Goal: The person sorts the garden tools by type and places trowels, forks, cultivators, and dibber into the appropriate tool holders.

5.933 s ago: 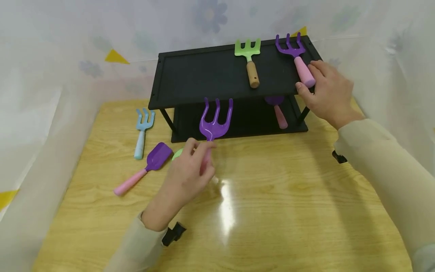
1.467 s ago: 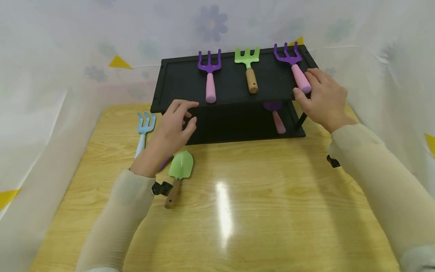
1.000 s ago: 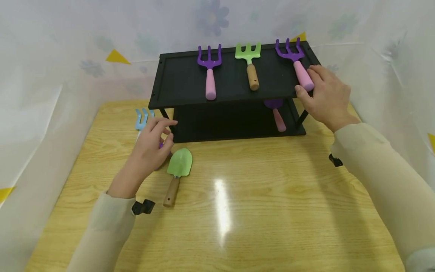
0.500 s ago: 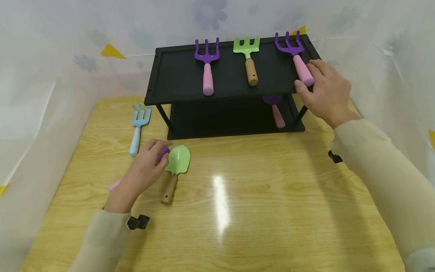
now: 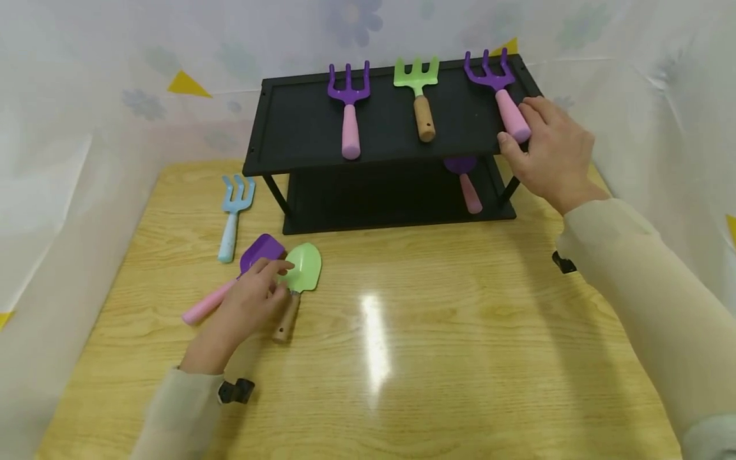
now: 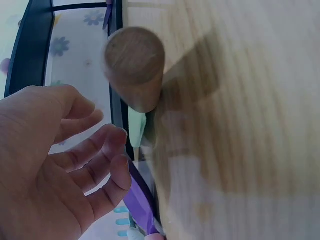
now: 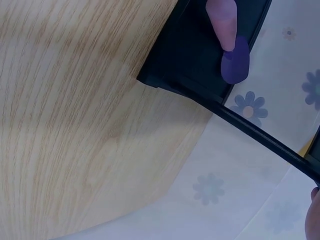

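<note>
My left hand [image 5: 253,297] hovers over the green trowel [image 5: 306,265] and the pink handle's end of the purple shovel [image 5: 211,303], fingers loosely bent. In the left wrist view, a gap shows between the left hand [image 6: 65,165] and the trowel's wooden handle [image 6: 135,60]. My right hand [image 5: 552,153] grips the front right corner of the black two-tier rack [image 5: 299,134], beside a purple hand fork with a pink handle [image 5: 512,115]. Only a sliver of the right hand [image 7: 314,215] shows in the right wrist view.
On the top shelf also lie a green hand fork [image 5: 424,118] and another purple hand fork [image 5: 351,131]. A purple tool with a pink handle [image 5: 470,193] lies on the lower shelf. A light blue hand fork [image 5: 229,236] is on the wooden table [image 5: 460,338], left of the rack.
A purple hand fork, earlier in my left hand, now lies on the top shelf. That hand has come back down left to the trowel. My right hand stays at the rack's corner.
</note>
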`<act>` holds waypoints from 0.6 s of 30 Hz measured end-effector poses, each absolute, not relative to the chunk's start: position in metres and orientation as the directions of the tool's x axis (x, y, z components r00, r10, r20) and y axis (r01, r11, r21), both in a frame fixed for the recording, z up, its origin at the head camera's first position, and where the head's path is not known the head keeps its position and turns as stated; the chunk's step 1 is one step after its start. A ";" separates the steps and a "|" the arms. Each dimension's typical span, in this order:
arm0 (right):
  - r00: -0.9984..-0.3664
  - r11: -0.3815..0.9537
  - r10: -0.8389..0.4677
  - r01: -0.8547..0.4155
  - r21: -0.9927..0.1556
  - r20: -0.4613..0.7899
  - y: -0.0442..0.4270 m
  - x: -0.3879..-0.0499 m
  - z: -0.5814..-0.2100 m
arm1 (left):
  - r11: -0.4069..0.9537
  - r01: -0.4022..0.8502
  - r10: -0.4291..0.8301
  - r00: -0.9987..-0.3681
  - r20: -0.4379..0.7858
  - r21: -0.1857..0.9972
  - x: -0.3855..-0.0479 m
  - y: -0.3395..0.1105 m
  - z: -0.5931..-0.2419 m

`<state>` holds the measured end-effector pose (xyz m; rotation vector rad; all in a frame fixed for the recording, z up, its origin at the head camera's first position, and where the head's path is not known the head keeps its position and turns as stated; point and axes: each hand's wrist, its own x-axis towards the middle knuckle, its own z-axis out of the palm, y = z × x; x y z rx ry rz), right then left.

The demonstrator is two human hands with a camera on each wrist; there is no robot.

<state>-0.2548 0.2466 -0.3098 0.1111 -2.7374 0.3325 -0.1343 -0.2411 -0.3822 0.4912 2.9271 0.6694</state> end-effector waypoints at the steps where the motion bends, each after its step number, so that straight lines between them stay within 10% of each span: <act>1: -0.924 0.969 -0.033 -0.123 -0.214 0.380 0.246 -0.255 -0.310 | 0.854 0.278 0.327 -0.944 -0.040 0.439 -0.133 -0.241 -0.384; 18: -0.971 0.969 -0.108 -0.151 -0.197 0.213 0.252 -0.251 -0.298 | 0.853 0.314 0.358 -0.933 -0.030 0.417 -0.111 -0.238 -0.399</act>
